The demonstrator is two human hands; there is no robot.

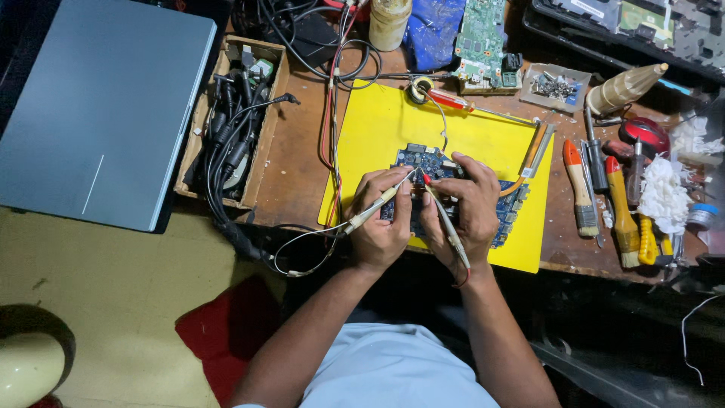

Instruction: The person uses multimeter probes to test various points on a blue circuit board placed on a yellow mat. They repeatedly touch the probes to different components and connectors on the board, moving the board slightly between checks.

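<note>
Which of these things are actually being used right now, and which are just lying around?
In use:
left hand holding a probe
right hand holding a red-tipped probe
blue circuit board
yellow mat

Lying about:
closed laptop
box of cables
brush
screwdrivers

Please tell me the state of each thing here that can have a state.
Laptop: lid closed.
Blue circuit board: bare, flat on yellow mat.
Left hand: gripping a probe.
Right hand: gripping a red-tipped probe.
Cardboard box: open, full of cables.
</note>
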